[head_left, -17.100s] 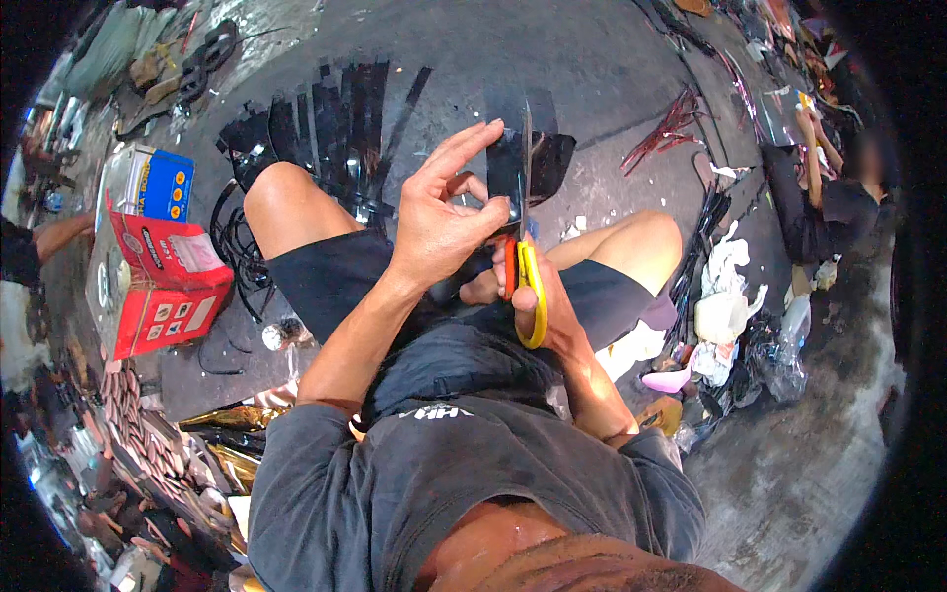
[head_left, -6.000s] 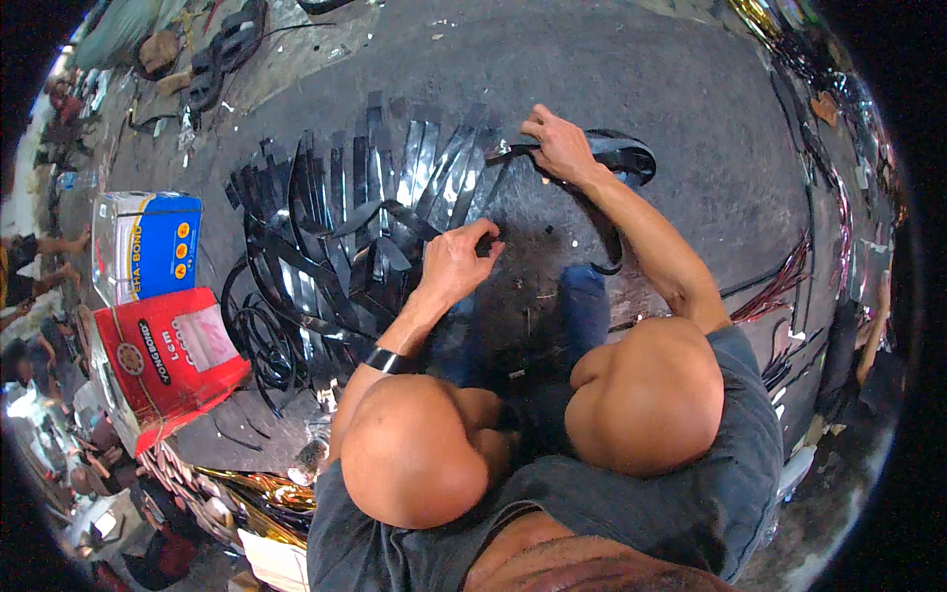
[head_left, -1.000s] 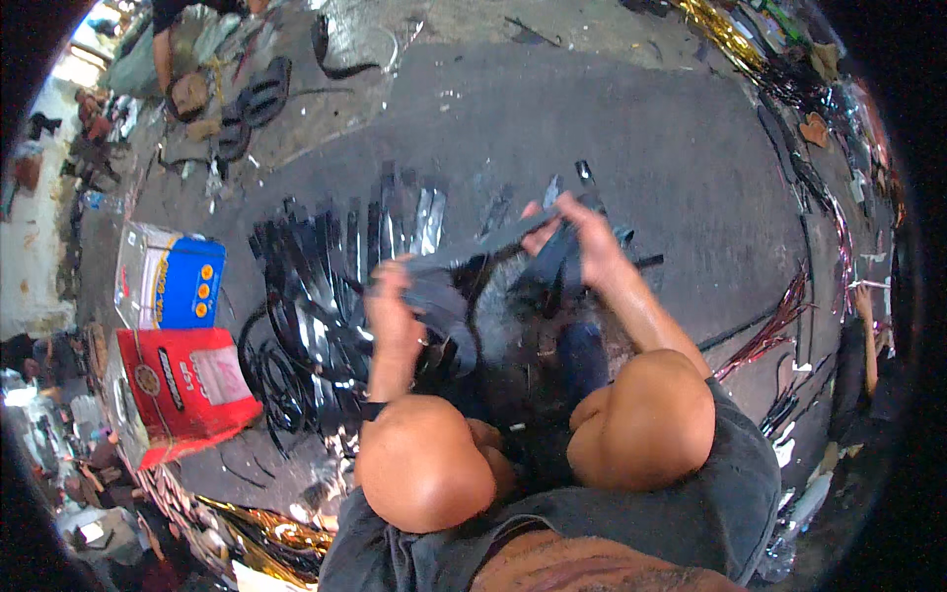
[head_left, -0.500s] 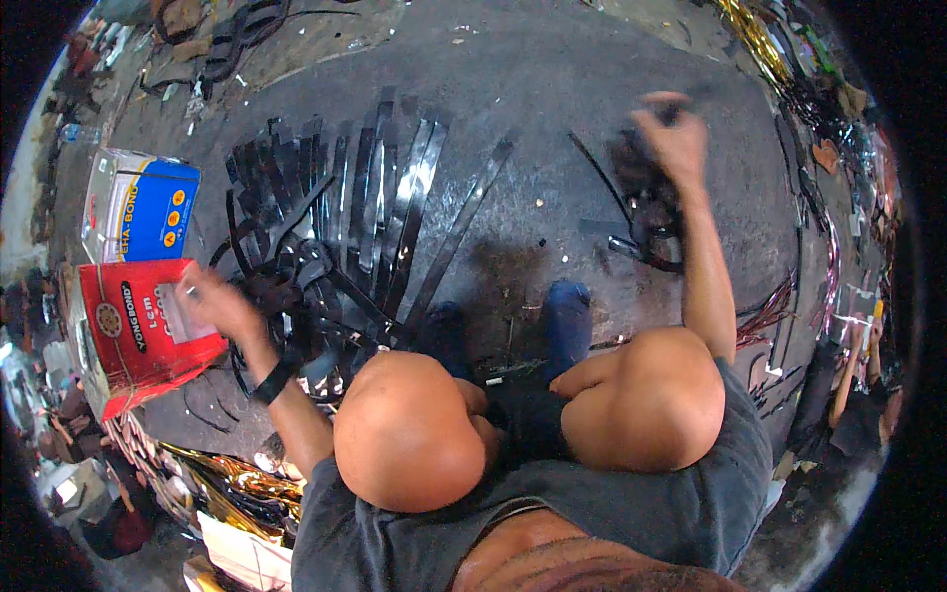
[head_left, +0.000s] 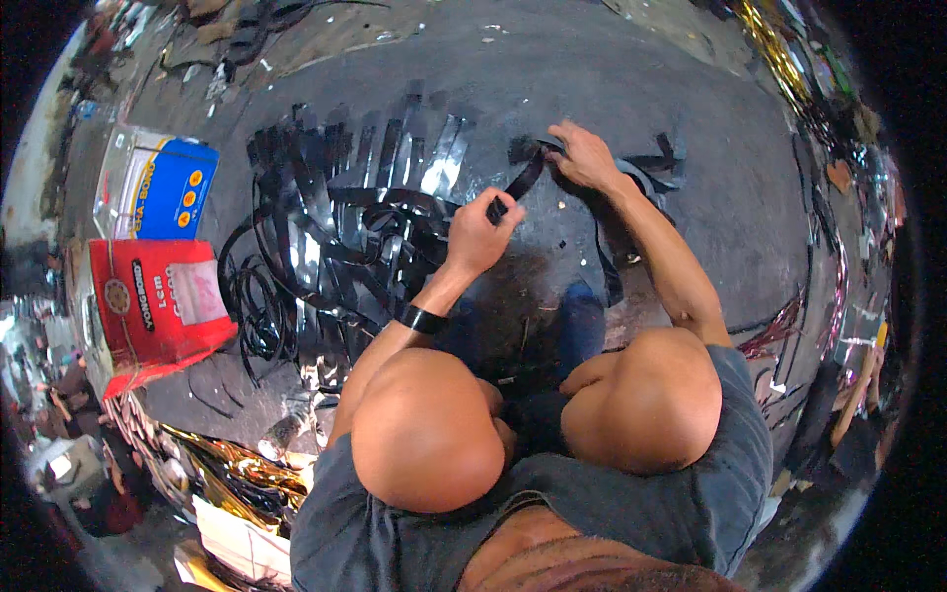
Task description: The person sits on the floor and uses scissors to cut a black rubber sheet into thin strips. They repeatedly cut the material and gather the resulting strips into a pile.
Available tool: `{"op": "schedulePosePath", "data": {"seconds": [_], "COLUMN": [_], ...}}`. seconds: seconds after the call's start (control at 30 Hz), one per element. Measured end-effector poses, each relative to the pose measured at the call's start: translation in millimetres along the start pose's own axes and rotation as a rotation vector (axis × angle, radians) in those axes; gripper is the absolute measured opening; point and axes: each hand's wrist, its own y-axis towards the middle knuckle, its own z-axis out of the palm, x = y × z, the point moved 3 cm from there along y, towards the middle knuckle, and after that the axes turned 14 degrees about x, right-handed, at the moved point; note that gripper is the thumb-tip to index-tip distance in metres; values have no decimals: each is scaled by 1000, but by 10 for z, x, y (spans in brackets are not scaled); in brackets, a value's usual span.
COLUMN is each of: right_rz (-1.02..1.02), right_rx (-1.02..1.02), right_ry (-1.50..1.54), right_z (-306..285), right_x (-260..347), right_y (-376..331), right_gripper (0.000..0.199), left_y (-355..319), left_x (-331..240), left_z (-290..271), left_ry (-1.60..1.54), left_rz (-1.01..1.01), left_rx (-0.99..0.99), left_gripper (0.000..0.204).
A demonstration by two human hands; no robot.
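Note:
A black strip (head_left: 523,178) stretches between my two hands above the dark floor mat. My left hand (head_left: 480,234), with a black band on its wrist, is closed around the strip's nearer end. Higher up and to the right, my right hand (head_left: 588,158) pinches the far end of it. More black strips (head_left: 395,148) lie fanned out beyond and left of my left hand, several of them shiny. Under my right forearm another dark strip (head_left: 612,252) curves across the mat, partly hidden by the arm.
At the left stand a red box (head_left: 158,311) and a blue and white box (head_left: 178,187). A loose black coil (head_left: 266,311) lies beside the red one. Gold foil (head_left: 247,474) sits at the lower left, with more gold strands (head_left: 774,64) at the upper right. Another person's arm (head_left: 856,395) shows at the right edge.
My left hand has moved right from beside the red box, and my right hand has come inward to the left. A black strip is now held between them.

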Motion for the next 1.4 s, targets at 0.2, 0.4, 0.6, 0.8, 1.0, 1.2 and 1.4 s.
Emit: {"op": "schedulePosePath", "data": {"seconds": [0.2, 0.4, 0.6, 0.8, 1.0, 1.2, 1.4], "right_rz": [-48, 145, -146, -146, -257, -153, 141], "right_rx": [321, -22, 28, 196, 241, -92, -1036], "right_ry": [801, -151, 330, 1058, 1363, 1907, 1951], "right_z": [-97, -489, -1040, -714, -579, -914, -1087], "right_x": [890, 995, 1148, 1517, 1423, 449, -2633], "right_y": [-589, -754, -904, -959, -957, -904, -1727], "right_gripper": [19, 26, 23, 19, 21, 30, 30], "left_y": [22, -344, -251, -172, -241, -323, -1522], "left_x": [-278, -437, -761, -932, -891, -371, 1061], "left_z": [-129, -488, -675, -330, -398, -1550, -4229], "left_ry": [-229, -136, -286, -691, -676, -1012, -598], "left_rz": [1, -41, 107, 131, 121, -86, -274], "left_rx": [-2, -90, -43, 175, 229, -338, -981], "left_gripper": [32, 31, 26, 24, 15, 13, 31]}}
